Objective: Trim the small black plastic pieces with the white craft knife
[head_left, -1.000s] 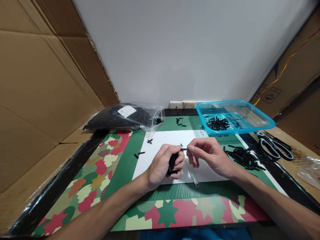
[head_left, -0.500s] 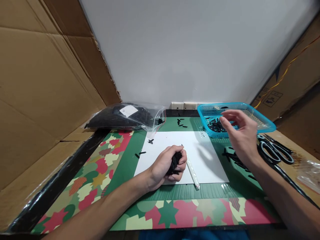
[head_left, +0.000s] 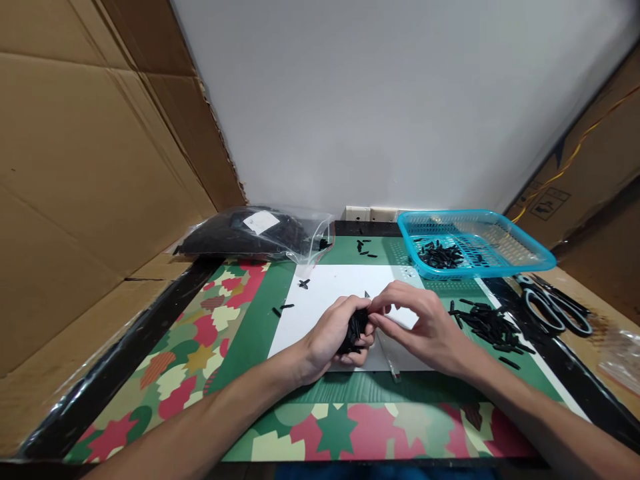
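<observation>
Cardboard walls (head_left: 85, 167) rise on my left and right, and below them the worktop (head_left: 165, 373) is covered by a green mat printed with red and cream leaves. A sheet of white paper (head_left: 330, 287) lies on the mat straight ahead of me. At the back left rests a clear plastic bag (head_left: 255, 233) stuffed with black parts, and at the back right sits a blue basket (head_left: 475, 241) with a small pile of black pieces in its left part. Black-handled scissors (head_left: 553, 308) lie to the right, just off the mat. Between the paper and the scissors is a loose heap of black pieces (head_left: 490, 327). My left hand (head_left: 335, 333) rests on the paper, its grip curled tight around a bunch of black pieces (head_left: 356, 330). My right hand (head_left: 425, 327) meets it from the right, thumb and forefinger pressed together at the top of that bunch; whether they pinch a single piece, I cannot tell. A thin white stick (head_left: 387, 353) lies on the paper under my right hand. A few stray black bits (head_left: 303, 284) dot the paper's far left corner.
</observation>
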Motion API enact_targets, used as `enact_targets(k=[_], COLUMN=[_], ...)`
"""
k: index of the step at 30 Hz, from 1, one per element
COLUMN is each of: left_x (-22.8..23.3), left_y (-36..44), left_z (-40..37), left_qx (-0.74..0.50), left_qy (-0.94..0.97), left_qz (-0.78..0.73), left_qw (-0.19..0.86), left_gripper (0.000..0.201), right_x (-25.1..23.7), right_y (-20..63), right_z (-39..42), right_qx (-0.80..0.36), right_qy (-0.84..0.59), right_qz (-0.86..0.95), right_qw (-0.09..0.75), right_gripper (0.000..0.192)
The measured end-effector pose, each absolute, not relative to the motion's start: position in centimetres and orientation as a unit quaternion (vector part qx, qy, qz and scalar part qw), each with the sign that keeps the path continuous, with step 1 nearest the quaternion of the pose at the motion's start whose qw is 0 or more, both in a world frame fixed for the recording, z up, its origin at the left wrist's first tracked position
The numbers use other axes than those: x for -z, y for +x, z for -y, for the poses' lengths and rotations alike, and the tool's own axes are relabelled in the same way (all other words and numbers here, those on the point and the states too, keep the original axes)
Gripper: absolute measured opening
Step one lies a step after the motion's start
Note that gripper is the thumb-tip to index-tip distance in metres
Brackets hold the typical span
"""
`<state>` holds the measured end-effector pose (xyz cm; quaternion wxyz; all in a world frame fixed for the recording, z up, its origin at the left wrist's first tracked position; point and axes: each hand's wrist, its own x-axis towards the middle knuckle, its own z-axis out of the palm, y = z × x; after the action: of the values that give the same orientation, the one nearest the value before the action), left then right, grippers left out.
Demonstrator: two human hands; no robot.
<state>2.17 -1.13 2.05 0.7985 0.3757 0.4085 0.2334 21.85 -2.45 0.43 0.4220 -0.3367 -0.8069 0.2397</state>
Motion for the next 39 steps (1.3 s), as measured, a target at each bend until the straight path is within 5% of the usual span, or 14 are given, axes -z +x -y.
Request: enact_targets(k=[19, 39], left_x=[-1.1, -2.1], left_y=[2.7, 1.9], left_z=[1.4, 1.4], left_qx=[-0.241, -0.302], left_qy=[0.430, 0.428], left_qz=[-0.417, -0.307], left_qw=[0.763, 0.795], left_gripper=[0.037, 0.041], right_x=[-1.5, -0.6], right_y=[22.2, 22.0], right_z=[2.7, 2.2], right_qx=[-0.364, -0.472], right_qy=[-0.392, -0.348], right_qz=[0.777, 0.635], right_qw=[0.332, 0.503], right_gripper=[0.009, 0.023])
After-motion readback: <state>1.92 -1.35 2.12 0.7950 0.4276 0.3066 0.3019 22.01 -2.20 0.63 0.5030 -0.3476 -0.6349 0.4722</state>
